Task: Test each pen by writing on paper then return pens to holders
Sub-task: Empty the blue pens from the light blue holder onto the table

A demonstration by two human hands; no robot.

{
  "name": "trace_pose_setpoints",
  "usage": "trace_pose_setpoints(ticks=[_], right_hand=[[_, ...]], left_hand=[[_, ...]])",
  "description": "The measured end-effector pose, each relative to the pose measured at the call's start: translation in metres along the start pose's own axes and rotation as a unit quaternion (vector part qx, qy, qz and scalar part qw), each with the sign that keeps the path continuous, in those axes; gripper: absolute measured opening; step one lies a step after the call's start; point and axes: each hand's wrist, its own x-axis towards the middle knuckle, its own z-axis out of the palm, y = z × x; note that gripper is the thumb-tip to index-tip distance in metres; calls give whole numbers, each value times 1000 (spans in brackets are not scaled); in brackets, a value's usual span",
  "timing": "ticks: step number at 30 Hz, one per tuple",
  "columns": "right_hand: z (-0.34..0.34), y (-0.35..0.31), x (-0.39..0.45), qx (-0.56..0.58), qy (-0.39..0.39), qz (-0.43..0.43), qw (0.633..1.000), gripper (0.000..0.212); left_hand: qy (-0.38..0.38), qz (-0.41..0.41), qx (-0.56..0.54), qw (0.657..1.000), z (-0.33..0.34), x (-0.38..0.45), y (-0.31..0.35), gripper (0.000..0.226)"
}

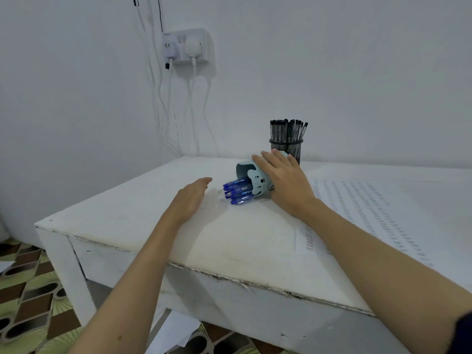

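White table against a pale wall: near its far edge a light-blue bear holder lies tipped, blue pens spilling out. Right hand grips it; left hand hovers beside, fingers relaxed. Black mesh holder stands just behind; written paper lies toward the right edge.
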Motion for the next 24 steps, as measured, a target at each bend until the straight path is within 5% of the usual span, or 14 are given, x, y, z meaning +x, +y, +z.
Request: trace_pose_setpoints(ticks=[14, 24], right_hand=[[9, -5, 2, 45, 19, -12, 999, 77], [-13, 31, 22, -133, -7, -165, 977, 78]], left_hand=[[-8, -19, 120, 993, 4, -2, -9, 43], [-12, -4, 34, 999, 6, -2, -1, 41]])
